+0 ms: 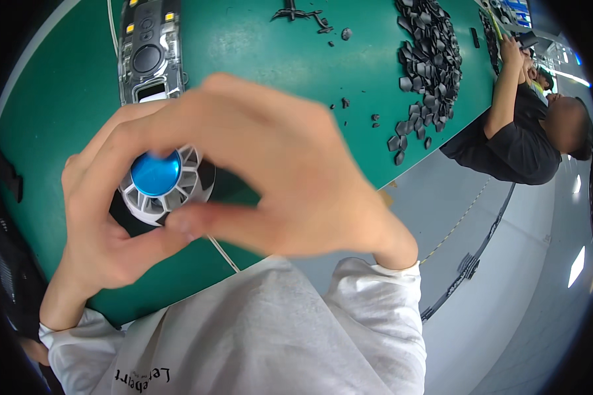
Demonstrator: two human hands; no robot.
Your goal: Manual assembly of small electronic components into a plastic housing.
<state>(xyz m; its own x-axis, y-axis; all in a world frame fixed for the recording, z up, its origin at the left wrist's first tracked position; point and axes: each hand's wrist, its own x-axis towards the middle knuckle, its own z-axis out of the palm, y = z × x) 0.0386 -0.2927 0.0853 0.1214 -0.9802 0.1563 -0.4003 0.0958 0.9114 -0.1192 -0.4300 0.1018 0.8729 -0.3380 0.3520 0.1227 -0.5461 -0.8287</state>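
A round white spoked part (182, 187) with a shiny blue disc (156, 175) at its centre is between my hands, above the green table. A dark area shows around its white rim. My left hand (102, 224) curls around its left side, the thumb lying along the near edge. From the right, my right hand (277, 164) arches over it, slightly blurred. Its fingers reach across the far side, a fingertip by the blue disc, and its thumb meets the near rim close to the left thumb. The fingers hide much of the part's far side.
Beyond my hands, a clear-and-grey device (148, 59) with round buttons lies on the green table (257, 52). A heap of small black pieces (431, 59) spreads at the right, with black scraps (303, 13) at the back. A person in black (524, 141) sits at the right.
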